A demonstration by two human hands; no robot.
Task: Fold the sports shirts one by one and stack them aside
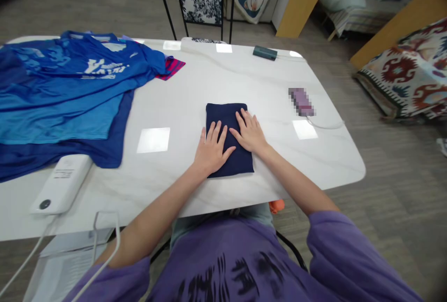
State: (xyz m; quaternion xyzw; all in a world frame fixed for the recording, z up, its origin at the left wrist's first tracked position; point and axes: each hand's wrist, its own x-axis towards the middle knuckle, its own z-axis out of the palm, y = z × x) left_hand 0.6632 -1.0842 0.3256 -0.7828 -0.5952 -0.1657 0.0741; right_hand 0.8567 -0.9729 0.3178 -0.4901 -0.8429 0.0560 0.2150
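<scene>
A dark navy piece of cloth (228,162), folded into a flat rectangle, lies on the white marbled table (185,102) in front of me. My left hand (212,149) rests flat on its left half with the fingers spread. Flat on the upper right part is my right hand (250,133), its fingers also apart and pointing up and left. Both palms press on the cloth, and neither hand grips anything. Over at the table's left side, blue T-shirts (63,92) lie spread in a pile, with a pink striped cloth (172,68) poking out beneath.
A white device (64,183) with a cable stands at the front left edge. On the right lie a blurred phone (301,102) with a cord and a dark case-like object (265,53). A black-framed chair (200,4) stands beyond the table's far edge.
</scene>
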